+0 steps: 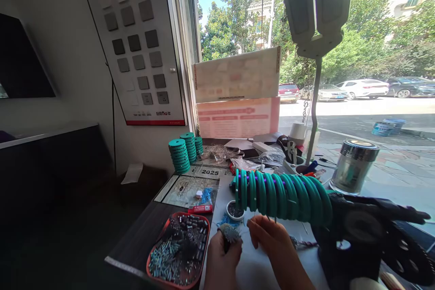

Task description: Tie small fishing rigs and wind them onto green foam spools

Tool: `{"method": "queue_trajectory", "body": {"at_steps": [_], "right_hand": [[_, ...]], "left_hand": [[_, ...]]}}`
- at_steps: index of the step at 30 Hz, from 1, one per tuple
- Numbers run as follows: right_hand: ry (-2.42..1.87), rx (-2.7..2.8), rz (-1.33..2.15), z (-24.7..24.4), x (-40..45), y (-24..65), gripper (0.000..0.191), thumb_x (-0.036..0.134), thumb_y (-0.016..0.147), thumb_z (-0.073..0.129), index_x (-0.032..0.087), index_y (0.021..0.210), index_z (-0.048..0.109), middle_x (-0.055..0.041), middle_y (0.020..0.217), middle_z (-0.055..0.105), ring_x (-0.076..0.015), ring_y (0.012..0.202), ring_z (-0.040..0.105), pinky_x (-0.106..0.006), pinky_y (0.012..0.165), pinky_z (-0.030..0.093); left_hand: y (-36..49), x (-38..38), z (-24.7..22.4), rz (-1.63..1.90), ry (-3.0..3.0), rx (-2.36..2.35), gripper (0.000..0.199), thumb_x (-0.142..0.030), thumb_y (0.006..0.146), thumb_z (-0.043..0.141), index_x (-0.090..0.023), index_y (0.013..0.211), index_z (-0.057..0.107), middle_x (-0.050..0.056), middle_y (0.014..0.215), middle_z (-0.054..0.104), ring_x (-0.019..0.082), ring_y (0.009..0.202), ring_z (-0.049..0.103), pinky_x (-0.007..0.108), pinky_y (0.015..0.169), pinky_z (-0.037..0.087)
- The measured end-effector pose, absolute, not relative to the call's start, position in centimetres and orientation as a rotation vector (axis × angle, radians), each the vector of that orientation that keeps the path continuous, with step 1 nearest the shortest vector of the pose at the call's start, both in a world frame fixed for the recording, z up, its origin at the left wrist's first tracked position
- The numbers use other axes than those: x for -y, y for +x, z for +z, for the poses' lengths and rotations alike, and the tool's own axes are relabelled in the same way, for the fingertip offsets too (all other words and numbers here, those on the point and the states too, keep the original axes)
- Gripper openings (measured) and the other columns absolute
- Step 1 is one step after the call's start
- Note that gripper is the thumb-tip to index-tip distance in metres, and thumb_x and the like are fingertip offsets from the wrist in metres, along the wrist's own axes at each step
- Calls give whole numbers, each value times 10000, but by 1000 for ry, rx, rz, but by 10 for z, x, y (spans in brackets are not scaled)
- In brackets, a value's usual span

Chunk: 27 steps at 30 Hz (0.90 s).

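My left hand [224,253] is closed around a bundle of small greyish pieces [230,233], low in the middle of the head view. Just right of it, my right hand [267,234] has its fingers curled and drawn together beneath a row of green discs [282,195]; whatever lies between the fingertips is too small to make out. The discs sit side by side on a dark machine [356,231] at the right. Behind my left hand stands a small white bowl [235,210] of dark bits.
A red-rimmed tray [206,240] of screws and dark metal parts lies left of my hands. Stacked green discs [179,156] stand at the back left. A red box [200,209], a glass jar [355,167] and plastic bags surround the work area. A lamp arm [315,113] rises behind.
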State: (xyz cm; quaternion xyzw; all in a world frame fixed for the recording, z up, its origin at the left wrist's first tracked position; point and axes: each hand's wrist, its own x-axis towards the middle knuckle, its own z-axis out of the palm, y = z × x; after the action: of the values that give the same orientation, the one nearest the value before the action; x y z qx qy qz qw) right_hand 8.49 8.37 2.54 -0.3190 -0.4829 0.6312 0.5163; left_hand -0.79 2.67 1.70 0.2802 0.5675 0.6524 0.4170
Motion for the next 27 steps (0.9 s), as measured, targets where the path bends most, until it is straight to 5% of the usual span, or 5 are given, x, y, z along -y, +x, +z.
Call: {"method": "queue_trajectory", "body": {"at_steps": [27], "right_hand": [[-780, 1324, 1452, 37, -79, 91, 342, 441, 605, 650, 176, 439, 509, 31, 417, 424, -109, 431, 398, -226, 434, 337]], "left_hand": [[-9, -26, 21, 1619, 753, -1509, 163, -257, 552, 642, -134, 624, 565, -51, 478, 429, 74, 465, 347, 200, 452, 259]]}}
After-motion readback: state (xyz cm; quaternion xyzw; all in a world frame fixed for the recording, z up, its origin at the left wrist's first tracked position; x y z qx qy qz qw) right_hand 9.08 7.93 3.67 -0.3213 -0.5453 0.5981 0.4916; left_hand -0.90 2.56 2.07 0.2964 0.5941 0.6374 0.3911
